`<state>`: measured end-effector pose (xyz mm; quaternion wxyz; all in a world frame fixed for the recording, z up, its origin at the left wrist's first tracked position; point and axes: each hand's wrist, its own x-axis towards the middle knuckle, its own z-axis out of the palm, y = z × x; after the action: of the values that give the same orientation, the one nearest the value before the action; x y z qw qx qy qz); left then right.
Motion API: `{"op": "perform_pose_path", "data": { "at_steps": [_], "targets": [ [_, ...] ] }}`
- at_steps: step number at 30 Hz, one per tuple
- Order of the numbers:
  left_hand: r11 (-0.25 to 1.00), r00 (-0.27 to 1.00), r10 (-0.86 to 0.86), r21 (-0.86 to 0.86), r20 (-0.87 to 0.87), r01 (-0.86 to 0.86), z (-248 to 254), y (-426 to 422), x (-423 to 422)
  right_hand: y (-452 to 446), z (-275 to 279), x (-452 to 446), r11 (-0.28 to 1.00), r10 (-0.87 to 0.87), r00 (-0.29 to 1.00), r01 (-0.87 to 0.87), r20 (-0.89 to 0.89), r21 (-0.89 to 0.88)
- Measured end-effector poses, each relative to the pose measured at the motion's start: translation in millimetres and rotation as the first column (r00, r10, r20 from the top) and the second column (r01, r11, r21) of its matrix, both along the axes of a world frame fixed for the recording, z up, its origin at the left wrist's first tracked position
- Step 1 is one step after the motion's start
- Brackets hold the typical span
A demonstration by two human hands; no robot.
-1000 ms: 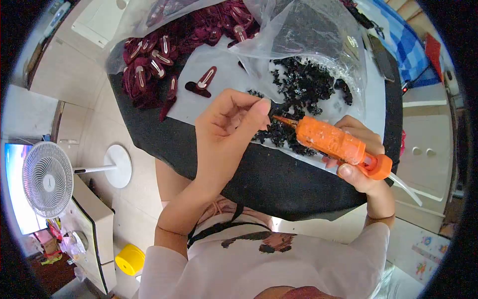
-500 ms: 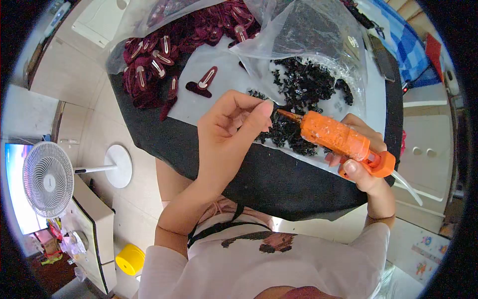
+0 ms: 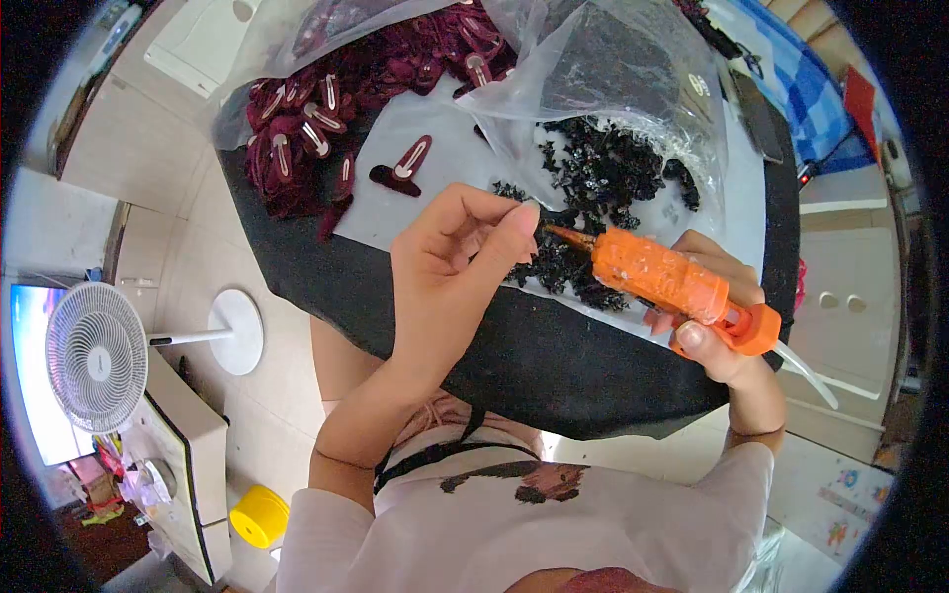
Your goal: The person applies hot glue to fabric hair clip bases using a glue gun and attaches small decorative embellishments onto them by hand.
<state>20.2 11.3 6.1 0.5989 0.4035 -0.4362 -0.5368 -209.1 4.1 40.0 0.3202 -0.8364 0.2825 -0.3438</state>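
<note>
In the head view my right hand (image 3: 714, 346) is wrapped round an orange hot glue gun (image 3: 662, 277), with a white glue stick (image 3: 806, 376) out of its back end. The gun's brownish nozzle points left, close to the fingertips of my left hand (image 3: 470, 252). Thumb and forefinger of that hand are pinched together; what they hold is too small and hidden to name. Beneath both hands lies a pile of small black pieces (image 3: 608, 178). A dark red hair clip (image 3: 403, 166) rests alone on the white sheet (image 3: 445, 128), left of my left hand.
A heap of dark red hair clips (image 3: 316, 114) lies at the far left, partly in a clear plastic bag (image 3: 583, 59). A dark phone-like slab (image 3: 756, 114) is at the right edge. Black cloth (image 3: 554, 366) covers the table. A white fan (image 3: 97, 358) stands left.
The glue gun in my right hand has shifted slightly left and down, its nozzle nearer the left fingertips. My left hand stays almost in place, still pinched.
</note>
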Motion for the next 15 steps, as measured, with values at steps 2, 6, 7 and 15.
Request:
{"op": "perform_pose_path", "data": {
  "at_steps": [2,6,7,15],
  "targets": [
    [1.000,1.000,-0.008,-0.001,-0.011,0.008,-0.7,0.0,-0.2,1.0,1.4,0.2,1.000,-0.017,1.000,0.016,0.010,0.011],
    [1.000,1.000,-0.013,-0.016,-0.004,0.013,-0.9,0.5,-0.6,3.9,3.4,0.0,0.995,-0.067,0.998,0.067,0.007,0.080],
    [1.000,1.000,-0.014,-0.022,-0.001,0.014,-2.2,0.5,-0.8,4.3,4.0,0.4,0.993,-0.070,0.998,0.068,0.008,0.091],
    [1.000,1.000,-0.014,-0.024,-0.007,0.013,-2.5,0.8,-2.1,2.2,1.1,0.2,0.999,-0.039,0.999,0.039,0.022,0.034]
  ]
}}
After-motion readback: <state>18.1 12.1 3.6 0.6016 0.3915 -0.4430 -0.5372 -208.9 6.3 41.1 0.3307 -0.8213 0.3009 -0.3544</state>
